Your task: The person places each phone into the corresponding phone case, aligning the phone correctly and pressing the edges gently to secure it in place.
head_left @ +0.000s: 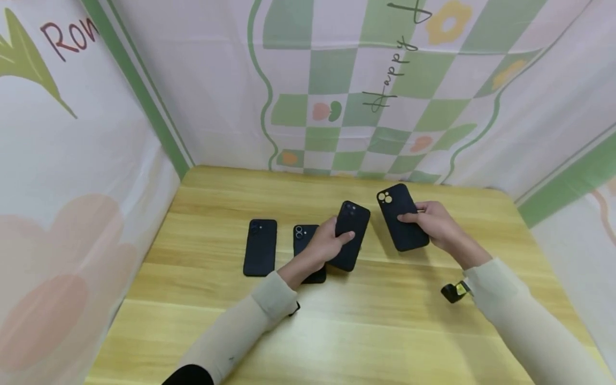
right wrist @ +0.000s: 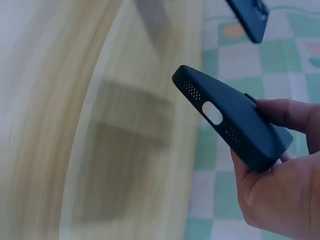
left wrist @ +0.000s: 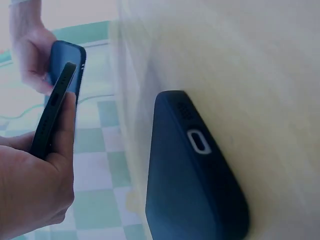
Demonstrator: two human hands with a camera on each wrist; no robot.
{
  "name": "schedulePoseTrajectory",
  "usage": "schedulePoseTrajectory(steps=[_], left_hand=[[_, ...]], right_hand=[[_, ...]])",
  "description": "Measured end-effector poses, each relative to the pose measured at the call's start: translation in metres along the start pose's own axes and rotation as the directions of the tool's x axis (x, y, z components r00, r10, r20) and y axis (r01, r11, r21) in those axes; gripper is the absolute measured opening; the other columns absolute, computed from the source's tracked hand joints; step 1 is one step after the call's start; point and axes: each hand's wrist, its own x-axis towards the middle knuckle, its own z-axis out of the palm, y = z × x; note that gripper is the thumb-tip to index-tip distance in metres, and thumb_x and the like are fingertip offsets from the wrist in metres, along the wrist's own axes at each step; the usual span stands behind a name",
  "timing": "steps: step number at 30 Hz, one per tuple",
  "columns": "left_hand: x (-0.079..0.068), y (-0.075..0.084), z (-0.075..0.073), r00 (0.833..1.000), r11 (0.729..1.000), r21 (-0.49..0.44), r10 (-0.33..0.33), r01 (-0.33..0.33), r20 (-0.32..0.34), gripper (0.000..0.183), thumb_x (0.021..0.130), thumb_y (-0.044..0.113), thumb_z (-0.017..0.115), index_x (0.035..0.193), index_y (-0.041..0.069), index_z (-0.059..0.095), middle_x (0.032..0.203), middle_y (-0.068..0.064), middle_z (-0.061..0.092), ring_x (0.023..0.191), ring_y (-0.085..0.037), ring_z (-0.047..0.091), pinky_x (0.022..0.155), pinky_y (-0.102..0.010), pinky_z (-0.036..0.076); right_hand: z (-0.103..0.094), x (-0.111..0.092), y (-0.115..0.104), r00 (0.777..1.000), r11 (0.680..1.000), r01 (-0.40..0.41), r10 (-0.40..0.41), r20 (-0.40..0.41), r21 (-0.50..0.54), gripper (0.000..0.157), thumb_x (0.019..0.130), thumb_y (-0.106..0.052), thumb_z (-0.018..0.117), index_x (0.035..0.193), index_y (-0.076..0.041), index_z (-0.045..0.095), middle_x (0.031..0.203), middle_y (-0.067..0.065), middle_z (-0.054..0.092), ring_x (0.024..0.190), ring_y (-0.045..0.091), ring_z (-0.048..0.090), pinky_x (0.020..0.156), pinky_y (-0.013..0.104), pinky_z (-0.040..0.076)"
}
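Note:
My left hand grips a black smartphone by its long sides, back facing up, above the table. In the left wrist view the bottom edge of that smartphone shows its port. To the right, my right hand pinches a dark phone case with round camera cutouts. The right wrist view shows the case with an oval port opening and speaker holes. Phone and case are held apart. Below my left wrist lies another black phone, partly hidden by the arm.
A further black phone lies face down to the left. All of this is on or over a wood-grain table. Patterned cloth walls stand behind and on both sides of the table.

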Motion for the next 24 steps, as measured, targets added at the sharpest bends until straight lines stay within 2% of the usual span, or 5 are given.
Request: schedulePoseTrajectory(steps=[4,10,14,19,24], left_hand=[[-0.004,-0.001,-0.008,0.999,0.997,-0.079,-0.023,0.021,-0.025,0.056,0.112,0.028,0.057,0.161,0.007,0.039,0.16,-0.014,0.049,0.147,-0.033,0.047,0.121,-0.053,0.039],[-0.009,-0.004,-0.017,0.998,0.957,-0.289,-0.044,0.031,-0.04,0.04,0.114,0.028,0.05,0.151,0.012,0.049,0.136,-0.007,0.065,0.129,-0.026,0.061,0.113,-0.049,0.049],[-0.011,-0.003,-0.02,0.999,0.908,-0.419,-0.032,0.026,-0.007,0.037,0.116,0.028,0.042,0.148,0.01,0.048,0.134,-0.011,0.066,0.125,-0.029,0.065,0.112,-0.047,0.05],[-0.017,-0.002,-0.02,0.999,0.893,-0.45,-0.046,0.03,-0.026,0.047,0.117,0.032,0.035,0.159,0.009,0.039,0.167,-0.012,0.037,0.158,-0.033,0.028,0.13,-0.055,0.02],[-0.021,-0.001,-0.019,0.996,0.879,-0.476,-0.069,0.036,-0.052,0.061,0.118,0.033,0.033,0.17,0.01,0.013,0.178,-0.011,0.007,0.164,-0.033,0.001,0.131,-0.056,0.002]], right_hand=[[0.011,-0.009,-0.013,1.0,0.996,0.029,-0.028,-0.01,0.08,0.019,0.103,-0.016,0.071,0.109,0.001,0.076,0.083,0.003,0.079,0.075,0.019,0.079,0.069,0.034,0.066],[0.029,-0.02,-0.031,0.998,0.993,0.065,-0.065,-0.003,0.098,0.052,0.105,-0.018,0.069,0.142,0.016,0.054,0.089,-0.003,0.08,0.082,0.014,0.078,0.074,0.032,0.065],[0.043,-0.025,-0.039,0.996,0.989,0.085,-0.086,0.003,0.124,0.058,0.106,-0.017,0.068,0.149,0.016,0.047,0.093,-0.006,0.08,0.086,0.012,0.078,0.076,0.031,0.065],[0.06,-0.028,-0.047,0.99,0.974,0.13,-0.137,0.022,0.188,0.054,0.104,-0.01,0.068,0.145,0.019,0.049,0.095,-0.003,0.081,0.088,0.013,0.078,0.077,0.031,0.065],[0.076,-0.028,-0.05,0.985,0.959,0.161,-0.171,0.021,0.232,0.04,0.102,-0.004,0.069,0.134,0.019,0.058,0.093,-0.001,0.081,0.087,0.013,0.078,0.075,0.029,0.065]])
